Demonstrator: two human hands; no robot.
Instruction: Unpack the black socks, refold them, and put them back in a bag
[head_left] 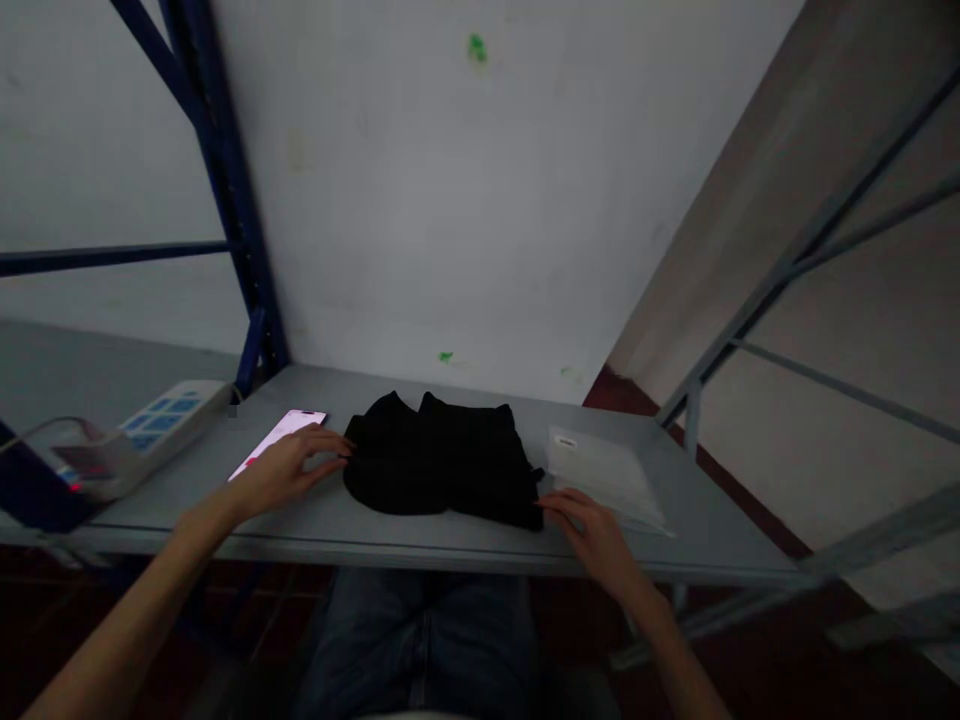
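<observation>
**Two hands at a black cloth**

I see a black cloth (444,457) lying flat on a gray shelf (420,535). It sits near the middle of the shelf, close to the front edge. It looks folded, with two round bumps along its back edge.

My left hand (289,467) is at the left side of the cloth. The palm faces down and the fingers are a little spread. The fingertips touch the cloth's left edge, or come just up to it. I cannot tell if they pinch it. The hand is not closed around anything.

My right hand (596,535) is at the front right corner of the cloth. Its fingers are stretched out and lie loosely side by side. They reach the corner of the cloth. I cannot tell if they grip it, because the light is dim.

A phone (281,437) lies left of the cloth, partly under my left hand. Its screen glows pink and white. Further left of the cloth is a white power strip (161,425) with blue buttons.

Right of the cloth, just beside it, lies a flat clear bag (604,470) with a small label. My right hand is next to the bag's front edge.

Behind the cloth is a pale wall (465,200). A blue post (225,190) stands up behind and left of the cloth.
</observation>
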